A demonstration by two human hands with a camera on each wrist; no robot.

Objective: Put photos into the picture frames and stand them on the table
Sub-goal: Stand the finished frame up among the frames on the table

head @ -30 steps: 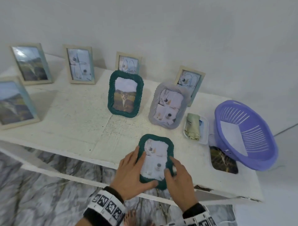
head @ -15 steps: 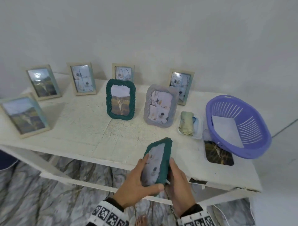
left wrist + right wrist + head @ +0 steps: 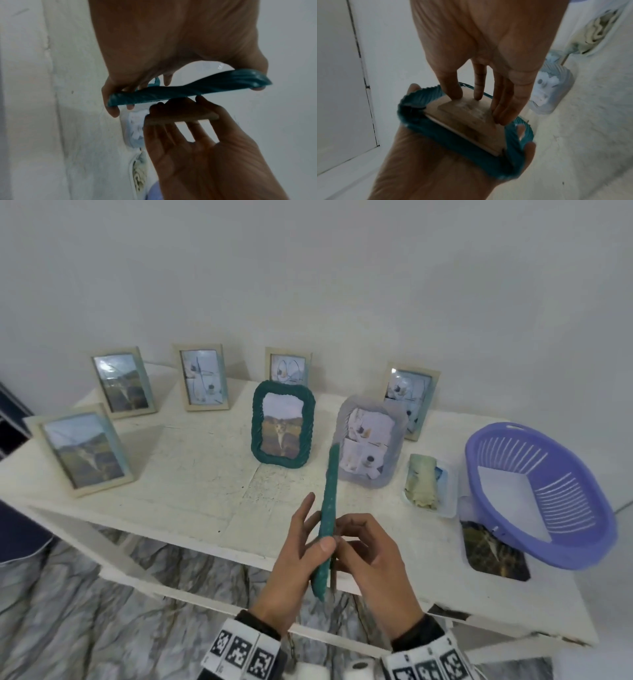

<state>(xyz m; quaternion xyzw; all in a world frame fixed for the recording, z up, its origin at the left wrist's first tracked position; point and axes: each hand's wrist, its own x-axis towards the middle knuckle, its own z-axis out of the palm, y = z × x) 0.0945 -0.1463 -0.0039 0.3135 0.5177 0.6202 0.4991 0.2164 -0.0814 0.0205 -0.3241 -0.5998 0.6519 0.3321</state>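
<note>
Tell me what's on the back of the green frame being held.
A tan backing board with a fold-out stand sits on the green frame; the right hand touches the stand. The photo underneath is covered.

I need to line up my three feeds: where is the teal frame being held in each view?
Head: teal frame edge-on, lower centre, between both hands.
Left wrist: a teal band across mid-picture, under the left hand.
Right wrist: back side up, lower centre, right hand touching its backing.
Shared landmark: the grey frame.
</note>
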